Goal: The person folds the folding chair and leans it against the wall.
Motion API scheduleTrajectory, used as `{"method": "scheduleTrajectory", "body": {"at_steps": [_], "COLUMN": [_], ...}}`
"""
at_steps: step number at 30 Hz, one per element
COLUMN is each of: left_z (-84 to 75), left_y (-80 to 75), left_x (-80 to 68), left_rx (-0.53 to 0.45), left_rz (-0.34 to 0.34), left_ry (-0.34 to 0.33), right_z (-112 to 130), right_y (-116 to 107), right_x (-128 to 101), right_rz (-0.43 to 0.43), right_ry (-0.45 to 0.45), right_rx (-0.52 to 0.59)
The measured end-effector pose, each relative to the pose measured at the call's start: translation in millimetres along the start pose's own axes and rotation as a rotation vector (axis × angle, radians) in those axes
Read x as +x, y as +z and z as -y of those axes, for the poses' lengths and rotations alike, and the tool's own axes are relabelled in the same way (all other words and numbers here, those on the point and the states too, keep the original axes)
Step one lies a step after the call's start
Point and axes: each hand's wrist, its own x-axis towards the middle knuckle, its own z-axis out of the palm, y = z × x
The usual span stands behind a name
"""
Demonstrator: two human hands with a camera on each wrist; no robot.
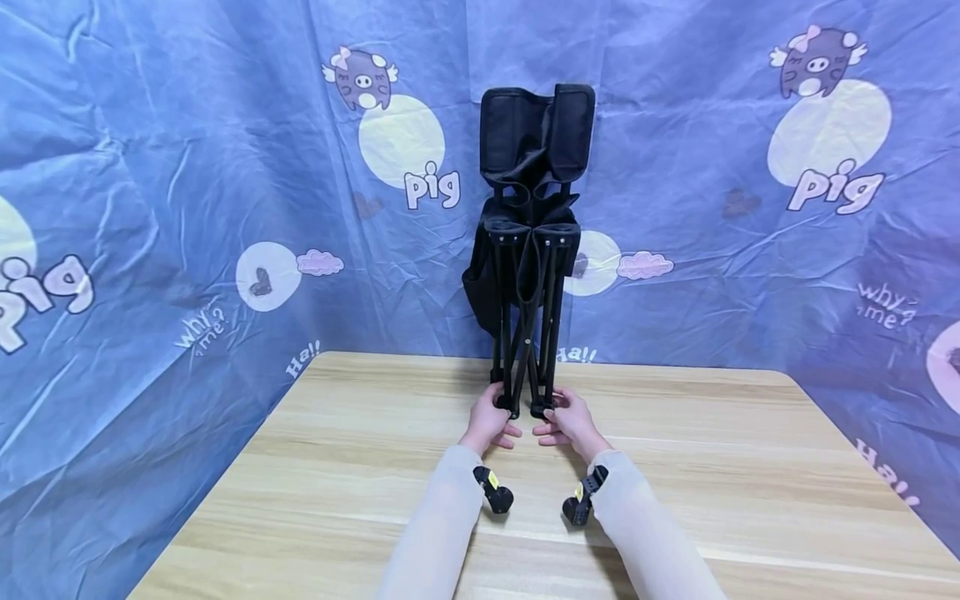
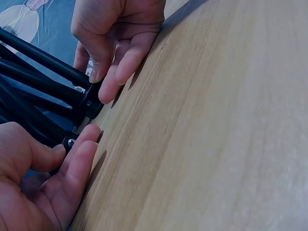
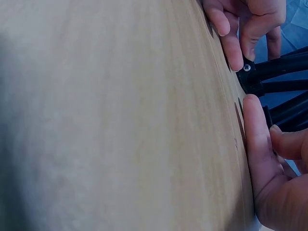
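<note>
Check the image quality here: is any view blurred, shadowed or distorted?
Head view: evenly lit and sharp, the folded chair crisp, but the wide lens bows the table edges. Left wrist view: the left hand is close and soft, wood grain clear. Right wrist view: a dark blurred band along the left edge; the right hand is slightly soft.

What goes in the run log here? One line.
folded black camp chair upright on wooden table | left hand grips front foot | right hand grips front foot

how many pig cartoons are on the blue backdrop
2. One pig cartoon is left of the folded chair, above a pale circle. The other pig cartoon is at upper right. More may lie outside the head view.
</note>
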Motion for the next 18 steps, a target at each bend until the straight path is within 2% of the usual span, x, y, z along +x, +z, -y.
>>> {"method": "scheduleTrajectory", "body": {"at_steps": [18], "left_z": [-3.3], "left_y": [7.2], "left_x": [3.5], "left_rx": [0.059], "left_rz": [-0.041], "left_ry": [-0.009], "right_z": [1.2], "right_y": [2.9], "right_x": [4.7], "right_rz": [-0.039], "right_ry": [0.026], "right_rx": [-0.068]}}
